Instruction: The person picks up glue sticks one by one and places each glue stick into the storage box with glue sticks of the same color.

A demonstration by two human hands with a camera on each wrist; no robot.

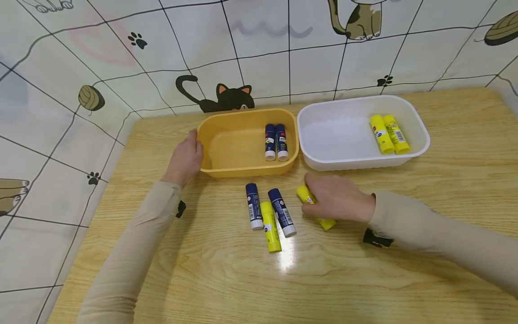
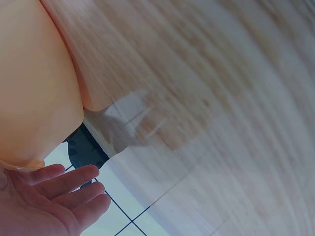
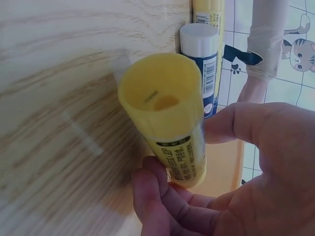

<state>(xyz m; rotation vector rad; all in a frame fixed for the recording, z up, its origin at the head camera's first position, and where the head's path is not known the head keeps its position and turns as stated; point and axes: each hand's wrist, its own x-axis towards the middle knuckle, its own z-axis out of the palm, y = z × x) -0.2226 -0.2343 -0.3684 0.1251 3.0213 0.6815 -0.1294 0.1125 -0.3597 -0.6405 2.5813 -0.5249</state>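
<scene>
My right hand (image 1: 337,198) pinches a yellow glue stick (image 1: 327,224) between thumb and fingers. In the right wrist view the glue stick (image 3: 177,142) has its hollow end facing the camera. Left of that hand, two navy glue sticks (image 1: 253,207) with white ends and another yellow glue stick (image 1: 271,229) lie on the table. My left hand (image 1: 184,159) rests against the left end of the orange bin (image 1: 247,172). In the left wrist view its fingers (image 2: 69,182) extend loosely beside the bin's rim; the thumb is hidden.
Two navy glue sticks (image 1: 270,141) lie in the right part of the orange bin. Right beside it stands a white bin (image 1: 356,165) with two yellow glue sticks (image 1: 381,135) at its right end. A tiled, cat-printed wall (image 1: 267,67) rises behind the wooden table (image 1: 226,279).
</scene>
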